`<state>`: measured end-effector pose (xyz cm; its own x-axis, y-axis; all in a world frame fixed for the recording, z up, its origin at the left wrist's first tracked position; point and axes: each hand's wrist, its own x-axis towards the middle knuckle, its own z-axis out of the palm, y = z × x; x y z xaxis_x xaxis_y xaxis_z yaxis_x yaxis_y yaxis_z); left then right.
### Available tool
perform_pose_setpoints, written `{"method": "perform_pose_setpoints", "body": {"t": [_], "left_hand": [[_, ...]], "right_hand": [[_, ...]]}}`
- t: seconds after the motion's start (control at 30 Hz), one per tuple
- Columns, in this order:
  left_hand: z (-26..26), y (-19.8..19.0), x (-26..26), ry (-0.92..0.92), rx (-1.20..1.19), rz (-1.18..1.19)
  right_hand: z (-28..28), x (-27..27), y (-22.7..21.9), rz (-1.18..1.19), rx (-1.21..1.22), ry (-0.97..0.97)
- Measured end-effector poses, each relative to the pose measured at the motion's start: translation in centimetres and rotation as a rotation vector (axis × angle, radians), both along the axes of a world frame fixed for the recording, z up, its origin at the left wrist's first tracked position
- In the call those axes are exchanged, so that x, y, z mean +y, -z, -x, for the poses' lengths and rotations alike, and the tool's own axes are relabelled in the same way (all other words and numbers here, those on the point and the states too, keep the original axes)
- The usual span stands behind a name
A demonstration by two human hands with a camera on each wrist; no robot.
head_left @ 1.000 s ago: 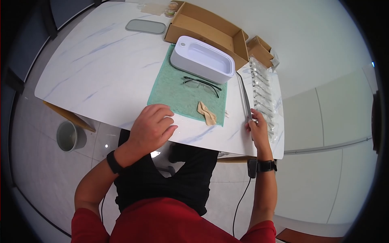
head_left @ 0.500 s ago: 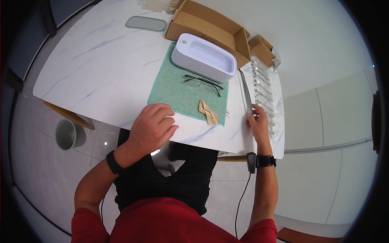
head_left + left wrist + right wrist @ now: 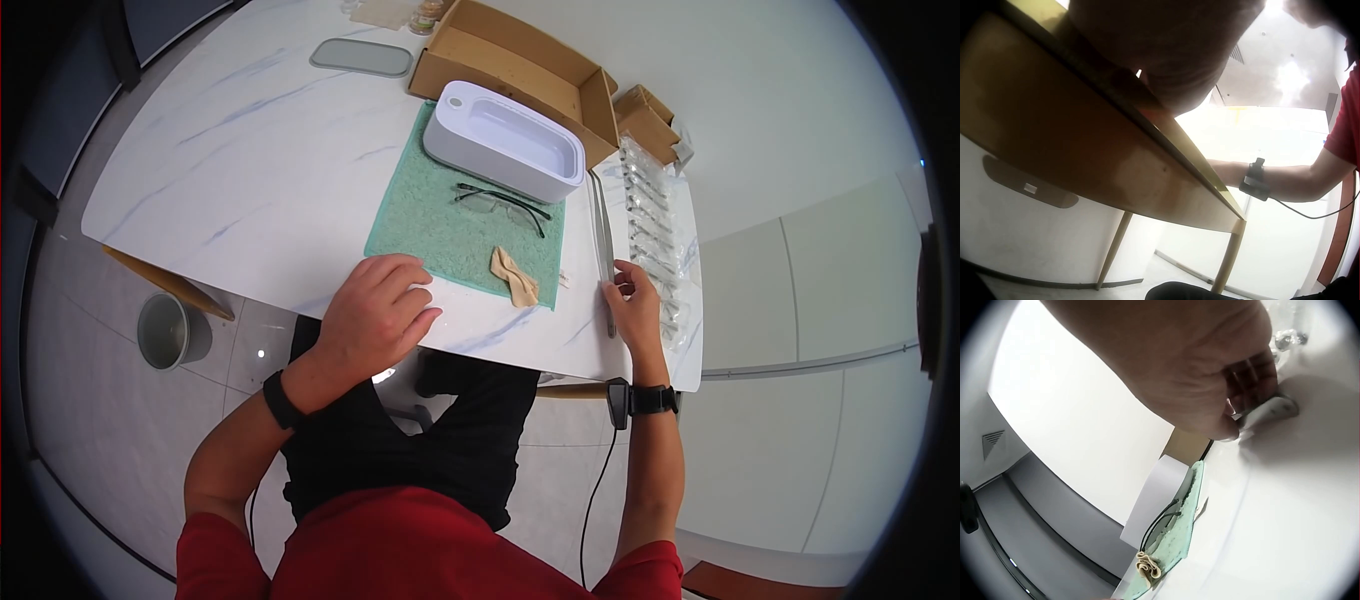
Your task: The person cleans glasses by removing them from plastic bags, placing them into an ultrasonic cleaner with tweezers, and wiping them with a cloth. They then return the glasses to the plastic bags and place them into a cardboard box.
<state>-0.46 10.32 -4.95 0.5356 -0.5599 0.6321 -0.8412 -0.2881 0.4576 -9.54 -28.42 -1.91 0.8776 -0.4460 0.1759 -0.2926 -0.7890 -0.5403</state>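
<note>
My right hand [image 3: 636, 308] is at the right side of the table, thumb and curled fingers at the long grey metal tweezers [image 3: 604, 225]. In the right wrist view the rounded end of the tweezers [image 3: 1275, 409] shows between thumb and fingers, close over the tabletop. The left hand [image 3: 372, 312] rests at the front edge, fingers loosely bent, holding nothing. Between the hands a green cloth [image 3: 410, 220] lies flat. On it stand a white, oblong open-topped cleaner [image 3: 500, 165], black-framed glasses [image 3: 505, 205] and a crumpled beige cloth [image 3: 514, 278].
An open cardboard box [image 3: 520, 60] stands behind the cleaner, with a smaller carton [image 3: 648, 120] to its right. Clear-wrapped items [image 3: 650, 220] line the right edge. A grey oblong lid [image 3: 360, 57] lies back left. A bin [image 3: 172, 332] stands on the floor.
The tweezers have shifted slightly left, and their near end now shows beside my right thumb. My right hand has turned a little and moved slightly left. The left hand is still.
</note>
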Motion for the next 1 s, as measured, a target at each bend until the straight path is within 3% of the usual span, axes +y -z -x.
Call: {"method": "perform_pose_setpoints", "body": {"t": [1.0], "left_hand": [[0.07, -0.02, -0.05, -0.001, -0.005, -0.008]], "right_hand": [[0.14, -0.04, 0.37, -0.05, -0.002, 0.021]]}}
